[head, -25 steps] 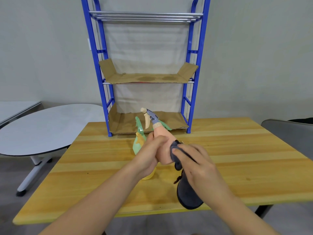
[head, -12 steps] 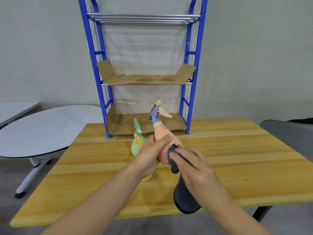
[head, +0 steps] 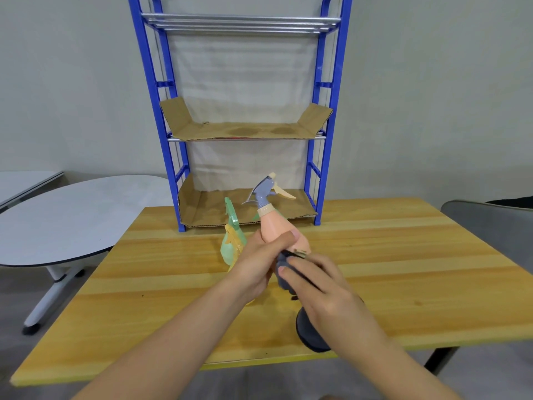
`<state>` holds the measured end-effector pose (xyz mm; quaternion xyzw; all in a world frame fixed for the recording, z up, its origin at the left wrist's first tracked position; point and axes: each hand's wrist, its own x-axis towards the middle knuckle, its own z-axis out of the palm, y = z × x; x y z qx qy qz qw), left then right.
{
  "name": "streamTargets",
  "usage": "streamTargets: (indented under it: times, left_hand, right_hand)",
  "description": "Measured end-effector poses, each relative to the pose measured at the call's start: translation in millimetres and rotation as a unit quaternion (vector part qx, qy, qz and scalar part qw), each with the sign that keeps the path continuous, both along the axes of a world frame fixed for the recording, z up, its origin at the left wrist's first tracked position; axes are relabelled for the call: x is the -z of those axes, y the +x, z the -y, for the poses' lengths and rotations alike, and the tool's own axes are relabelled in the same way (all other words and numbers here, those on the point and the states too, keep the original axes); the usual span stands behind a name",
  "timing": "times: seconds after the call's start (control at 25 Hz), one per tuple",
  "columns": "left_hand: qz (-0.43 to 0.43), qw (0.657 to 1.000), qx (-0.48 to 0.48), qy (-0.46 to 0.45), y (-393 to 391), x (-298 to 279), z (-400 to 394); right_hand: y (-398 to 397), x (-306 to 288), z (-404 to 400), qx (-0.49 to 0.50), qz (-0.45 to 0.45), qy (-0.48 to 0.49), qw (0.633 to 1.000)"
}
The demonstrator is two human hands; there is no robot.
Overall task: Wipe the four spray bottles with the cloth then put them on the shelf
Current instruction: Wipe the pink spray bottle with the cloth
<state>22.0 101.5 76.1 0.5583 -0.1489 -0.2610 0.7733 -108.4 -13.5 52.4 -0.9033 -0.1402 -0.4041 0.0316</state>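
Observation:
My left hand (head: 261, 262) grips a peach spray bottle (head: 278, 230) with a grey-blue trigger head, held tilted above the wooden table (head: 403, 269). My right hand (head: 323, 287) holds a dark grey cloth (head: 310, 332) and presses it against the bottle's lower body. A green spray bottle (head: 229, 245) stands just behind my left hand, and a yellow bottle (head: 234, 241) is mostly hidden beside it. The blue shelf (head: 320, 174) stands at the table's far edge, its cardboard-lined levels bare.
A white round table (head: 66, 215) stands to the left. A grey chair back (head: 490, 223) shows at the right edge. A light wall is behind the shelf.
The peach bottle's trigger head has swung from pointing left to pointing right as my left hand turned it. My right hand keeps rubbing the cloth over its body.

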Motion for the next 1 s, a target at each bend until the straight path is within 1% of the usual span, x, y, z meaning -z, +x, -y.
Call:
streamTargets:
  times: [0.04, 0.12, 0.16, 0.2, 0.28, 0.32, 0.4, 0.44, 0.48, 0.56, 0.6, 0.68, 0.76, 0.84, 0.88, 0.92, 1.0]
  left_hand:
    - [-0.008, 1.0, 0.002, -0.006, 0.2, 0.4, 0.2]
    - [-0.045, 0.998, 0.019, -0.034, 1.1, 0.7, -0.5]
    - [-0.055, 0.997, 0.029, -0.039, 0.8, 0.3, -1.1]
    - [-0.051, 0.998, 0.031, -0.026, -0.7, -1.3, -1.2]
    - [-0.022, 1.0, 0.015, 0.012, -4.8, -1.9, -0.8]
    - [-0.011, 1.0, 0.004, 0.026, -4.7, 0.1, -0.1]
    - [-0.014, 0.999, -0.01, 0.033, -4.4, 0.3, 0.0]
    - [-0.019, 0.999, -0.012, 0.034, -4.5, 0.3, 0.4]
    - [-0.028, 0.999, -0.011, 0.041, -6.0, -1.1, 0.8]
    - [-0.069, 0.996, -0.002, 0.06, -10.8, -6.3, 1.9]
    - [-0.1, 0.993, 0.006, 0.059, -13.1, -8.7, 2.8]
    - [-0.152, 0.988, 0.017, 0.028, -16.0, -13.6, 4.2]
    - [-0.176, 0.984, 0.013, -0.001, -16.5, -17.4, 5.4]
    - [-0.192, 0.981, 0.004, -0.013, -18.9, -20.1, 7.3]
    - [-0.195, 0.981, 0.002, -0.013, -20.4, -20.8, 8.7]
    - [-0.195, 0.981, 0.001, -0.008, -21.5, -22.1, 9.8]
    - [-0.195, 0.981, 0.002, 0.001, -20.2, -25.6, 9.2]
  right_hand:
    - [0.7, 1.7, 1.5, -0.005, 0.003, 0.002, 1.0]
    - [3.3, -1.1, 7.3, -0.005, 0.009, 0.083, 0.996]
    - [3.7, -1.3, 8.5, -0.01, 0.015, 0.095, 0.995]
    - [3.5, -1.4, 6.3, -0.015, 0.01, 0.075, 0.997]
    - [1.1, 6.1, 1.9, -0.032, -0.012, -0.002, 0.999]
    - [0.4, 7.8, 3.0, -0.035, -0.011, -0.003, 0.999]
    - [0.7, 5.3, 9.4, -0.025, -0.008, 0.069, 0.997]
    - [0.2, 2.8, 11.3, -0.015, -0.005, 0.083, 0.996]
    - [0.3, 3.5, 10.9, -0.009, 0.001, 0.055, 0.998]
    - [-2.8, 8.8, 4.8, -0.043, -0.007, 0.004, 0.999]
    - [-4.8, 11.2, 2.8, -0.058, -0.01, 0.004, 0.998]
    - [-7.6, 11.4, 11.3, -0.048, 0.008, 0.011, 0.999]
    - [-6.8, 6.3, 25.8, -0.009, 0.028, 0.045, 0.999]
    - [-1.7, -1.0, 33.1, 0.013, 0.048, 0.109, 0.993]
    - [0.9, -3.8, 30.6, 0.022, 0.064, 0.117, 0.991]
    - [2.0, -2.9, 24.8, 0.021, 0.073, 0.102, 0.992]
    - [-1.1, 7.0, 18.5, -0.011, 0.052, 0.049, 0.997]
